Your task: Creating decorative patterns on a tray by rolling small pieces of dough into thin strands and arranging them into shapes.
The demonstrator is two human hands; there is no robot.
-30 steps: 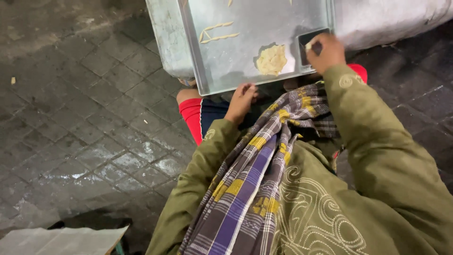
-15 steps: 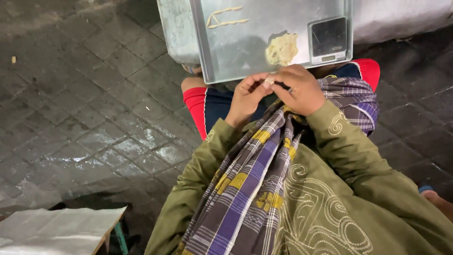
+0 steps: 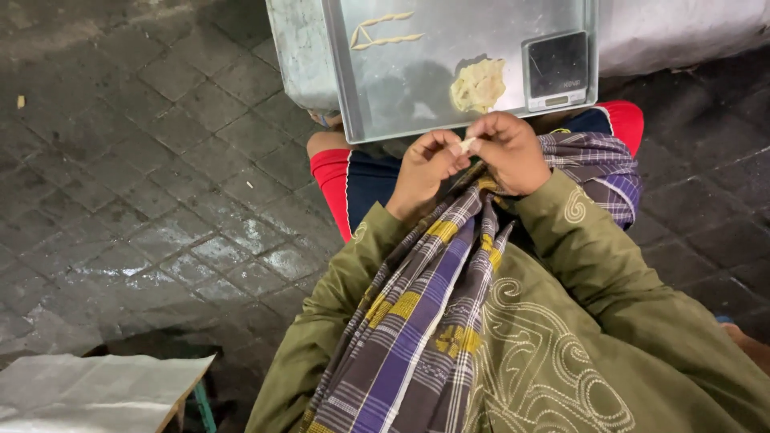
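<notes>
Head view, looking down at a seated person's lap. Both hands meet just above centre frame, right below the near edge of a metal tray (image 3: 401,88). Left hand (image 3: 425,160) and right hand (image 3: 513,152) are touching at the fingertips, pinching a small pale piece of dough (image 3: 468,144) between them; both are closed on it, fingers curled in. Most of the piece is hidden by the fingers, so its shape can't be told.

The tray fills the upper centre of the frame, sitting over the person's knees. On it: a flat lump of pale dough (image 3: 478,84) in the right half, just above the hands; a small digital scale (image 3: 557,68) at the tray's right edge, just beside the lump; two thin twisted dough strips (image 3: 383,30) at the upper left of the tray, well apart from the lump.

Olive-green sleeves run from the lower frame up to the hands. A purple and yellow checked cloth (image 3: 433,305) hangs down the chest, lower centre. Red and dark blue shorts show under the tray. Wet grey paving stones (image 3: 136,176) cover the left side. A sheet of pale paper (image 3: 88,389) on a low stand sits in the lower left corner.
</notes>
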